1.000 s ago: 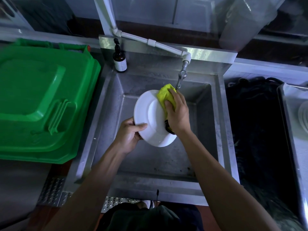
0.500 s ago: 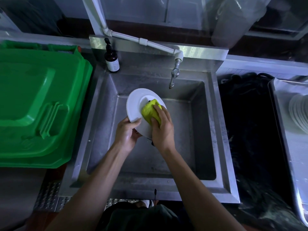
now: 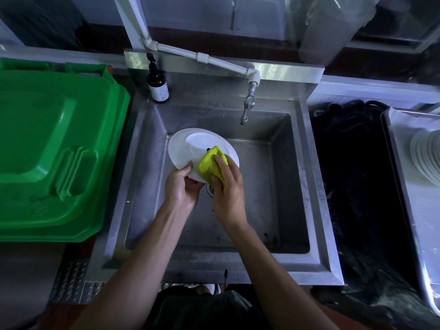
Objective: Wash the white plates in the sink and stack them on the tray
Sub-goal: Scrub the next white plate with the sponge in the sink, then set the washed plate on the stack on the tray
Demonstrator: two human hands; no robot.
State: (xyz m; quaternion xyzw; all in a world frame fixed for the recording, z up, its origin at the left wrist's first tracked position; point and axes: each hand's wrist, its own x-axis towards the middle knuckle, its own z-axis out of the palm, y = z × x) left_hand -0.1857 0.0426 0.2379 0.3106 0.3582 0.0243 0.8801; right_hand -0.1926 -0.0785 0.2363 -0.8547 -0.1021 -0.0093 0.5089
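A white plate [image 3: 190, 148] is held tilted over the metal sink [image 3: 297, 186], left of the tap [image 3: 247, 108]. It is gripped at its near edge by the left hand [image 3: 181, 189], with the thumb on top and the fingers curled under. A yellow cloth [image 3: 209, 164] is pressed on the near right part of the plate by the right hand [image 3: 227, 189], and the grip of that hand is closed around the cloth.

The plate is round, smooth and shiny, with a flat middle and a wide rim. It looks hard and stiff, and it is likely breakable if dropped on the steel. When wet or soapy it is probably slippery, so it is best held by the rim, pinched from both sides. It does not look heavy. The cloth looks soft and fuzzy and bends easily.

More white plates [image 3: 426, 156] are stacked on a shiny metal tray [image 3: 400, 177] at the far right. A brown pump bottle [image 3: 157, 84] is stood at the far left corner of the sink. A big green plastic bin lid [image 3: 47, 144] is seen on the left.
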